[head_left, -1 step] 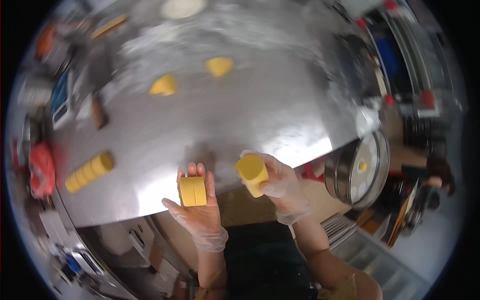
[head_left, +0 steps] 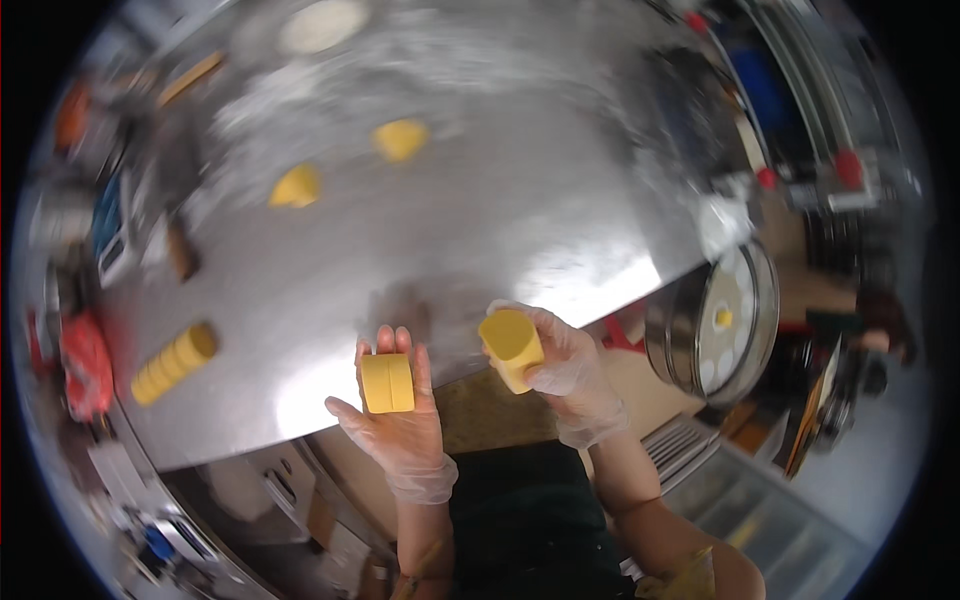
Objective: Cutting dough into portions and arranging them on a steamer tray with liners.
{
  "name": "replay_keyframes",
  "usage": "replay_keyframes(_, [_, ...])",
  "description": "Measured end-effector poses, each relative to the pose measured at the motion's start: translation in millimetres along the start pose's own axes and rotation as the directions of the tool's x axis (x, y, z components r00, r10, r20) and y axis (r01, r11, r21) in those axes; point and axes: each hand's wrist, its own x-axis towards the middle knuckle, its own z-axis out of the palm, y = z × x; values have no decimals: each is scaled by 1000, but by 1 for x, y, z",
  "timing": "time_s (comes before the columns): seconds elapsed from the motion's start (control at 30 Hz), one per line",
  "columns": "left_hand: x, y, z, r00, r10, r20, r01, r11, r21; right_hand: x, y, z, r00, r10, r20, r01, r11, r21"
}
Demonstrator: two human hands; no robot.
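My left hand [head_left: 405,430], in a clear plastic glove, is turned palm up with its fingers stretched out. Two thick yellow dough slices [head_left: 387,383] lie side by side across its palm and fingers. My right hand [head_left: 570,375], gloved as well, grips a short yellow dough log [head_left: 512,347] with its flat end facing up. Both hands are near the front edge of the steel table, apart from each other. At the left of the table lies a row of yellow dough slices [head_left: 173,364]. Farther back sit two loose yellow dough lumps, one to the left [head_left: 296,187] and one to the right [head_left: 400,140].
A round metal steamer [head_left: 735,320] at the right carries white paper rounds and one small yellow piece. Flour dusts the far steel table [head_left: 330,260], where a pale round sheet [head_left: 325,25] lies. A red plastic bag [head_left: 87,365] and a wooden-handled tool [head_left: 180,250] are at the left.
My view has turned slightly, so the far dough lumps and the pale round sheet appear farther left. Both hands keep the same hold on the dough.
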Motion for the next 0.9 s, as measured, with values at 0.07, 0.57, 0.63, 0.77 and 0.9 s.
replay_keyframes(0.07, [-5, -55, 6, 985, -174, 11, 173, 984, 45, -36, -26, -53, 989, -100, -108, 102, 995, 7])
replay_keyframes(0.57, [-83, -356, -39, 704, -664, -251, 706, 691, 153, -172, -37, -471, 193, -750, -632, -338, 554, -761])
replay_keyframes(0.63, [-84, -376, -44, 700, -658, -279, 711, 681, 175, -154, -27, -497, 293, -772, -564, -442, 414, -796])
replay_keyframes(0.77, [-85, -405, -51, 718, -613, -330, 693, 675, 255, -125, -18, -523, 334, -785, -522, -420, 372, -828])
replay_keyframes(0.9, [-86, -422, -57, 727, -599, -337, 683, 682, 261, -115, -13, -538, 374, -761, -530, -427, 366, -827])
